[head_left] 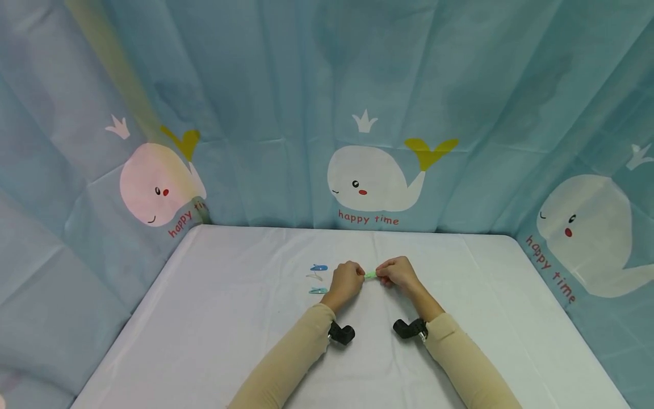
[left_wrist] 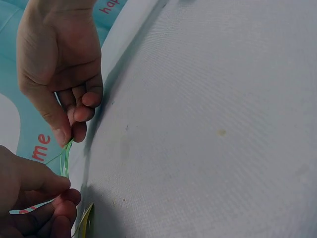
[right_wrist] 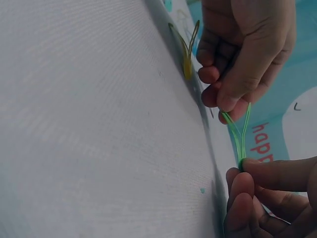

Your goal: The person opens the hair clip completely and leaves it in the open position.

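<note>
A light green snap hair clip is held between my two hands, raised in front of me. In the right wrist view, the green clip is spread into a narrow V. My right hand pinches its joined end between thumb and fingers. The left hand pinches the end of one of its arms. Left of my left hand, a blue clip, a pale yellowish clip and a teal clip lie in a short column. The yellowish clip lies with its arms spread apart.
A white cloth covers the table. Behind it and along both sides hangs a blue curtain printed with whales. Black camera mounts sit at both wrists, just inside the sleeves.
</note>
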Demonstrator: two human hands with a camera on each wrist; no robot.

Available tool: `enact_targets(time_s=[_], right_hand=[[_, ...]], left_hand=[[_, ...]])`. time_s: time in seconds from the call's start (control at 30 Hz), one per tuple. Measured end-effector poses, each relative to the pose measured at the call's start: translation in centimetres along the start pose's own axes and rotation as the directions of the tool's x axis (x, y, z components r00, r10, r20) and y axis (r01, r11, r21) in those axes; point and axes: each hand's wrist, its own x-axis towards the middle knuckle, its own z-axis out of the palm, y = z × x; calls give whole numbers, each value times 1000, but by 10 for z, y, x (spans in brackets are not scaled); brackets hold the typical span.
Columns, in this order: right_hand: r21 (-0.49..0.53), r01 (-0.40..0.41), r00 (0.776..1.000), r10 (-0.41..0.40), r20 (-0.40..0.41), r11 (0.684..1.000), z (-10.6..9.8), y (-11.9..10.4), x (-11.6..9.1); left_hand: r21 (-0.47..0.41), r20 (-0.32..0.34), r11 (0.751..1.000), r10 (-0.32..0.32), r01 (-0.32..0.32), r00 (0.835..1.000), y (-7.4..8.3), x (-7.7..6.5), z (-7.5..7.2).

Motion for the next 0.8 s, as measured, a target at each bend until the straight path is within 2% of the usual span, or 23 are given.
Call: enact_targets(time_s=[0.23, 0.8], right_hand=[[-21, 1, 1000, -1, 6, 1000, 2, 0, -1], [-62, 4, 1000, -5, -26, 998, 5, 1, 0]], left_hand=[[15, 24, 1000, -19, 19, 1000, 0, 0, 2], [86, 2, 996, 26, -26, 1000, 1, 1, 4]])
